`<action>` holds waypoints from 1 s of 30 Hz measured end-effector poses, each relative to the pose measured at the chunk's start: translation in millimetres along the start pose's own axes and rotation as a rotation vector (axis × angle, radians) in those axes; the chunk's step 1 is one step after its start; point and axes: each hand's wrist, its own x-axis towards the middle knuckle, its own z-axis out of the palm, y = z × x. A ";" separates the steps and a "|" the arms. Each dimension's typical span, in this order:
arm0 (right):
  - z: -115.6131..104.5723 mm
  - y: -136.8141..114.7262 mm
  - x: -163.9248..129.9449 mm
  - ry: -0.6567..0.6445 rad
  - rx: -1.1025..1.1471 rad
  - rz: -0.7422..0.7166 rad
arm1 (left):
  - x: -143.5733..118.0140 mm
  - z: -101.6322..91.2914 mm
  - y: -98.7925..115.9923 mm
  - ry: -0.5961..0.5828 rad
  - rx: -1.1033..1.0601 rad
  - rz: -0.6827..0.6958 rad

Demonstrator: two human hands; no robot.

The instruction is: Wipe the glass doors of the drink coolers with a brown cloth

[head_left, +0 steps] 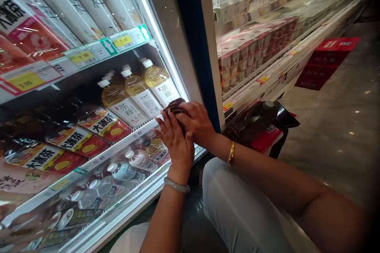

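My right hand [198,121], with a gold bracelet at the wrist, presses a bunched dark maroon cloth [175,105] near the right edge of the cooler's glass door [154,134]. Its fingers curl over the cloth. Just left of it, my left hand [175,142], wearing a grey bangle, has its fingers spread towards the glass. Its fingertips meet the lower edge of the cloth; whether they touch the pane is hard to tell. Behind the door, close to both hands, stand tea bottles [127,112] with white labels and white caps.
Shelves of bottles and price tags [83,57] fill the lit cooler. To the right is an open chilled case with stacked cup packs [258,47]. A black and red bag [264,134] sits beside my knee [225,189]. Red boxes [323,63] stand farther along the floor [326,138].
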 end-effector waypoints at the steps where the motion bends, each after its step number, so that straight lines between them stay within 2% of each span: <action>1: 3.1 2.3 -6.7 -0.008 0.011 -0.030 | -2.3 4.6 -0.2 0.001 -0.003 -0.016; 4: 7.1 24.9 -32.3 0.001 0.047 -0.102 | -17.0 19.5 -1.5 -0.055 0.020 0.008; 7: 4.2 50.8 -43.6 0.090 0.030 0.036 | -30.1 33.1 0.3 -0.130 0.035 0.050; 9: 4.3 57.3 -39.8 0.124 0.008 0.139 | -33.2 40.6 1.9 -0.150 0.027 0.059; 12: 12.1 52.8 -37.7 0.154 -0.003 0.158 | -34.5 49.4 -0.9 -0.141 0.012 0.062; 17: 25.9 49.2 -77.7 0.225 0.021 -0.059 | -47.5 56.2 -18.2 -0.131 0.038 0.013; 20: 27.9 48.6 -89.0 0.226 0.041 -0.017 | -56.0 57.3 -23.3 -0.106 0.116 0.026; 24: 39.9 30.8 -74.0 0.287 0.041 0.094 | -58.5 53.3 -26.0 -0.043 0.191 0.030; 27: 55.7 17.5 -77.6 0.291 0.034 0.045 | -63.2 47.1 -33.8 -0.020 0.253 0.056; 30: 62.9 17.1 -98.9 0.212 0.061 -0.049 | -76.3 43.0 -42.0 -0.043 0.309 0.099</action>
